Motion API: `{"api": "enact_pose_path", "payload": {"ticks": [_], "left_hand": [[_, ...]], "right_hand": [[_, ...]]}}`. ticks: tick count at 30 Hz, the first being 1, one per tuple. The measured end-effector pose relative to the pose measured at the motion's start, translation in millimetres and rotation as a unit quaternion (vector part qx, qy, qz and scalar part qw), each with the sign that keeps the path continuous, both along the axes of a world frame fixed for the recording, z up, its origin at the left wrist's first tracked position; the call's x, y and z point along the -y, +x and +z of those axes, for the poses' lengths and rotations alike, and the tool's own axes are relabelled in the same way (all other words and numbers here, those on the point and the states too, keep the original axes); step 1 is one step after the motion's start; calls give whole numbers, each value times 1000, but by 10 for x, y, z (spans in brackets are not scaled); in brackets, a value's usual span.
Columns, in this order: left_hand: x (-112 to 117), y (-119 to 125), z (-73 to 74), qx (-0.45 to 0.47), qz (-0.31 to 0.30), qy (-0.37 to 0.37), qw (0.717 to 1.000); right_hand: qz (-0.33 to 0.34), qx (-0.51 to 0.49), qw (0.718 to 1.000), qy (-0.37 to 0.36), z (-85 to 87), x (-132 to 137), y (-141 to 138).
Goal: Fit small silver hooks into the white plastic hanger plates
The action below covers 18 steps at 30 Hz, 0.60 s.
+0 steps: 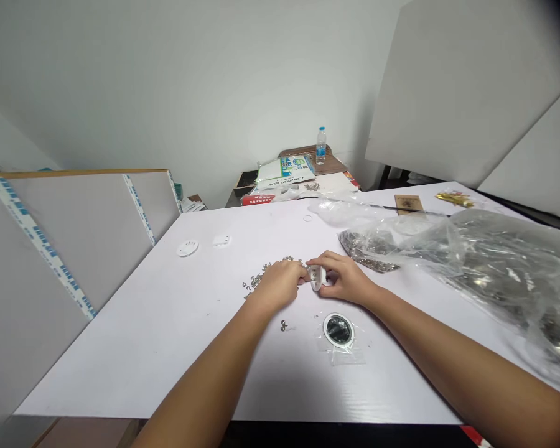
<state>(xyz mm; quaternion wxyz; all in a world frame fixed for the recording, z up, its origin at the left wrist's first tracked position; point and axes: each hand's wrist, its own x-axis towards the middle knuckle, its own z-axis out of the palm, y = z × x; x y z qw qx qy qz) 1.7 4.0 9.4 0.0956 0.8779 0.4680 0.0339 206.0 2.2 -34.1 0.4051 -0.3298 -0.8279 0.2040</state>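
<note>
My right hand [343, 278] grips a small white plastic housing [316, 277] between thumb and fingers, its slotted side turned to the left. Against that side, the fingertips of my left hand [282, 283] are pinched together; whatever they hold is too small or hidden to name. Small metal clips [256, 280] lie in a loose pile behind and beside my left hand. One separate metal piece [284, 325] rests nearer to me. In front of my right hand, a round dark disc with a white rim [338, 330] lies on a clear plastic bag.
A white round part [187, 248] and a white square part [222, 241] sit at the left. Large clear bags of metal parts [485, 274] cover the right side. Beyond the white table [168, 348] stand a water bottle [321, 147] and papers. A low partition [51, 249] borders the left.
</note>
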Motion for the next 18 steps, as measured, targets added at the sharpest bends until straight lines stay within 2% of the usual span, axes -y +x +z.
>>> {"api": "enact_pose_path", "payload": {"ticks": [4, 10, 18], "left_hand": [[45, 37, 20, -32, -9, 23, 999], [83, 63, -41, -40, -32, 84, 995], [-2, -128, -8, 58, -53, 0, 997]], "right_hand": [[0, -2, 1000, -1, -5, 3, 3], [-3, 2, 1000, 9, 15, 7, 11], [-11, 7, 1000, -2, -22, 7, 7]]}}
